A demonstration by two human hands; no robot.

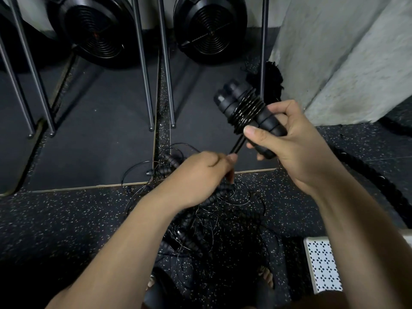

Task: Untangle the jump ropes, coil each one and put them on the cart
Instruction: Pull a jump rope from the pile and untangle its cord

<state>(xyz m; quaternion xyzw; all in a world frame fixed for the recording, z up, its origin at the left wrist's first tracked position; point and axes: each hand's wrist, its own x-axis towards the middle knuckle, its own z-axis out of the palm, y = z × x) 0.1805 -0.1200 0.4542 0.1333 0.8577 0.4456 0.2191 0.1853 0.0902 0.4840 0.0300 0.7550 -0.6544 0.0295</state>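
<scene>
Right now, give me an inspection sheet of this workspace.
Surface: dark speckled floor with smooth black mats beyond.
Job's things: two handles bundled together, cord wound around them; tangled pile of ropes on the floor.
Clutter: frayed black tuft by the wall.
Grippers: right hand shut on the handles; left hand, its fingers pinching the cord end below the bundle.
Cables: thin loops spread loose around the pile; a thick rope lies on the right.
Surroundings: two fan wheels, metal legs, grey wall, perforated white panel at lower right.
</scene>
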